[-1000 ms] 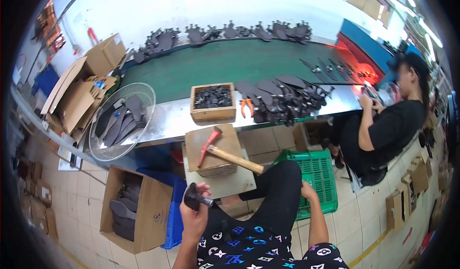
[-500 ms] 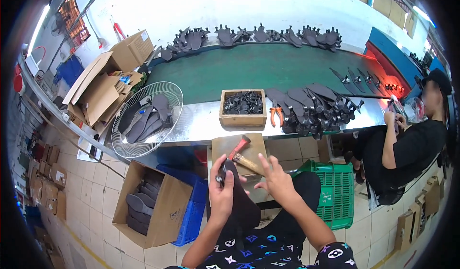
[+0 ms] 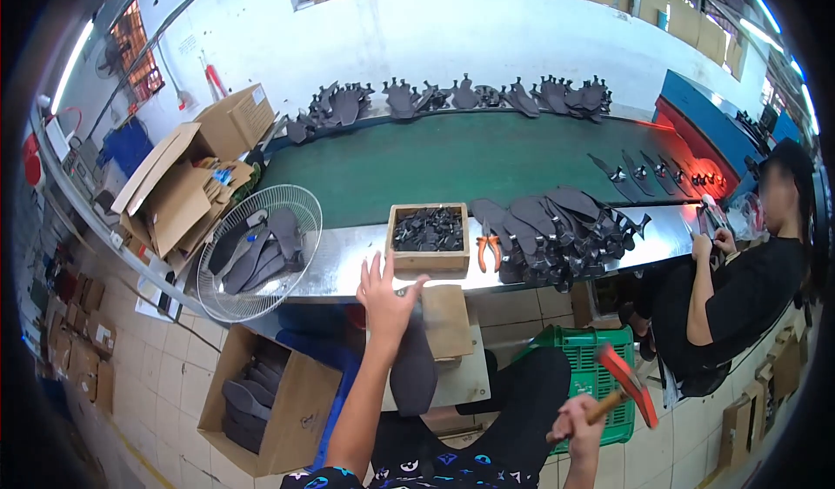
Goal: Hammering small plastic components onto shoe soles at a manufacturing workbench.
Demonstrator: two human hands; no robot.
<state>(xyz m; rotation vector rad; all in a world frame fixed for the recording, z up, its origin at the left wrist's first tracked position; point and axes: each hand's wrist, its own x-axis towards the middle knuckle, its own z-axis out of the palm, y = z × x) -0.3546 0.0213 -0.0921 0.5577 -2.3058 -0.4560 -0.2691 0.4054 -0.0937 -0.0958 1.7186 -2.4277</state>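
My left hand [image 3: 387,296] is spread wide, fingers apart, reaching over a dark sole [image 3: 414,369] that lies lengthwise away from me on the block [image 3: 448,319]. My right hand [image 3: 576,419] is clamped on a hammer [image 3: 622,383], low at my right, its red head up and outward. A wooden tray [image 3: 428,261] sits just ahead; open brown cartons [image 3: 178,195] stand far left.

Hammer [image 3: 624,385]: wooden handle, red painted head.
Tray [image 3: 428,261]: raw wood.
Belt [image 3: 452,163]: matt green.
Bench edge [image 3: 348,267]: shiny metal.
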